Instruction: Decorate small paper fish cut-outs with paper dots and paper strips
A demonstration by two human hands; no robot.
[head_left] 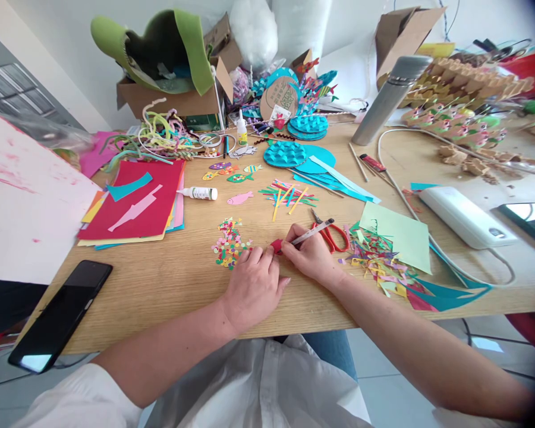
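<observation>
My right hand (310,252) is closed around a pen (314,232), its tip down at a small red paper piece (276,245). My left hand (255,285) lies palm down with fingers extended, its fingertips at the red piece's left side. The lower part of that piece is hidden by my fingers. Red-handled scissors (334,236) rest just beyond my right hand. Small colored paper dots (232,245) are scattered left of my left fingertips. Farther back lie a pink paper fish (240,198), several decorated fish (241,178) and thin paper strips (289,197).
Stacked colored paper (129,202), a glue bottle (200,193) and a black phone (65,312) are at left. Paper scraps (386,261), a white power bank (466,217) and its cable occupy the right. A gray flask (386,104) stands behind, near blue paper discs (285,154).
</observation>
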